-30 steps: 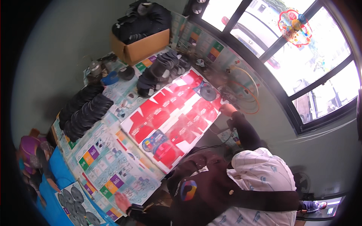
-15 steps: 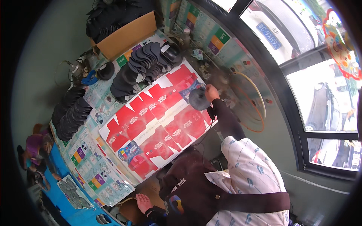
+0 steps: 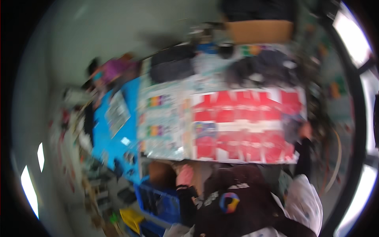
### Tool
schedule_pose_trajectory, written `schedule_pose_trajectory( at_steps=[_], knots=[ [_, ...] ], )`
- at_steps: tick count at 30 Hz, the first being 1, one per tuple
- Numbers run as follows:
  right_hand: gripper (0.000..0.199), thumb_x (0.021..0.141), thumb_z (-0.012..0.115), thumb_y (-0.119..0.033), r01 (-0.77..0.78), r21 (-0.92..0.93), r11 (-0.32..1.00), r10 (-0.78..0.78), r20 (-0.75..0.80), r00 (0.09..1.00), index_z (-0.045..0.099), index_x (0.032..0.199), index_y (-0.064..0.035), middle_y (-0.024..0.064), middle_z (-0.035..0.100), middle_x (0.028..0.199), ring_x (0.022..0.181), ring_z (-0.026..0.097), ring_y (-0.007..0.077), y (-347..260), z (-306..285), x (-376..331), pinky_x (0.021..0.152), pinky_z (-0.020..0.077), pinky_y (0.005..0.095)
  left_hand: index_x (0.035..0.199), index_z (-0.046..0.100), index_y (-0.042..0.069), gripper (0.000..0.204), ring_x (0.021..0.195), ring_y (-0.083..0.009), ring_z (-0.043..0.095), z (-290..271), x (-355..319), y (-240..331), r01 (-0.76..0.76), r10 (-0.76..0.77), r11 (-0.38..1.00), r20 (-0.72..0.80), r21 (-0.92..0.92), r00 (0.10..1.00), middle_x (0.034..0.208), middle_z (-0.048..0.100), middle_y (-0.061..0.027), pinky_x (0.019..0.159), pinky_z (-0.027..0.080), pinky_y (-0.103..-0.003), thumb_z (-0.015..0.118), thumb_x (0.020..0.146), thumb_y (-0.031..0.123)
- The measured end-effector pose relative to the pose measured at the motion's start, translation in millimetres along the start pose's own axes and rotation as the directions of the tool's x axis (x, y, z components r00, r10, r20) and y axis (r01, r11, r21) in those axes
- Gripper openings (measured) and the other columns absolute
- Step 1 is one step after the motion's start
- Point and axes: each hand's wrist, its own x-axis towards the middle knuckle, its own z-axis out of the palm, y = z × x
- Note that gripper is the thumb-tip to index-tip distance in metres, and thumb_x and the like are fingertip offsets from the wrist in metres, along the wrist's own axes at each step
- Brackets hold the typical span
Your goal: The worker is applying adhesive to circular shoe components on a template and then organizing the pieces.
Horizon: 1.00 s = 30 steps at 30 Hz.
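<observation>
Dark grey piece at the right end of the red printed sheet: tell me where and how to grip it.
Probably pinch the dark grey piece by its right edge, coming from the right: it looks broad and thin against the red printed sheet, and the right hand is at that edge. Blur hides the finger contact.

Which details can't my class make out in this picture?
In the head view:
Right hand: whether it grips the dark disc, motion blur.
Left hand: exact finger positions, blurred.
Red-printed sheet: fine lettering, blurred.
Dark pieces in the cardboard box: cut off by the upper edge.
</observation>
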Motion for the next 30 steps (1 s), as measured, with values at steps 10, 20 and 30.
schedule_pose_trajectory(
  at_steps=[10, 20, 30],
  knots=[
    [0.02, 0.086, 0.055, -0.001, 0.007, -0.122, 0.993, -0.021, -0.113, 0.993, 0.05, 0.106, 0.0023, 0.0322, 0.064, 0.102, 0.1, 0.062, 0.0505, 61.9, -1.1, 40.8, 0.086, 0.0502, 0.055, 0.137, 0.056, 0.01, 0.04, 0.116, -0.0248, 0.06, 81.2, 20.4, -7.0, -0.002, -0.01, 1.0, -0.476, -0.026, 0.879, 0.125, 0.063, -0.0071, 0.101, 0.048, -0.04, 0.061, 0.101, 0.027],
    [0.026, 0.083, 0.061, -0.007, 0.168, -0.23, 0.959, -0.091, 0.312, 0.946, 0.061, 0.101, 0.012, 0.0354, 0.065, 0.101, 0.101, 0.06, 0.0549, 3.3, -68.9, 42.8, 0.086, 0.0494, 0.0538, 0.135, 0.056, 0.01, 0.038, 0.118, -0.0232, 0.062, 57.9, -17.2, -15.9, -0.04, 0.012, 0.998, -0.537, -0.042, 0.844, 0.124, 0.065, -0.0062, 0.098, 0.05, -0.038, 0.062, 0.101, 0.025],
    [0.028, 0.094, 0.055, -0.009, 0.216, 0.231, 0.949, -0.304, 0.48, 0.823, 0.064, 0.117, 0.0039, 0.0111, 0.065, 0.1, 0.081, 0.065, 0.0171, -323.5, -154.2, -39.9, 0.062, 0.0561, 0.0312, 0.133, 0.057, 0.008, 0.037, 0.108, -0.0219, 0.065, -18.1, -78.9, -4.3, -0.246, 0.123, 0.958, -0.567, -0.145, 0.814, 0.119, 0.067, -0.0076, 0.092, 0.052, -0.036, 0.063, 0.099, 0.019]
  ],
)
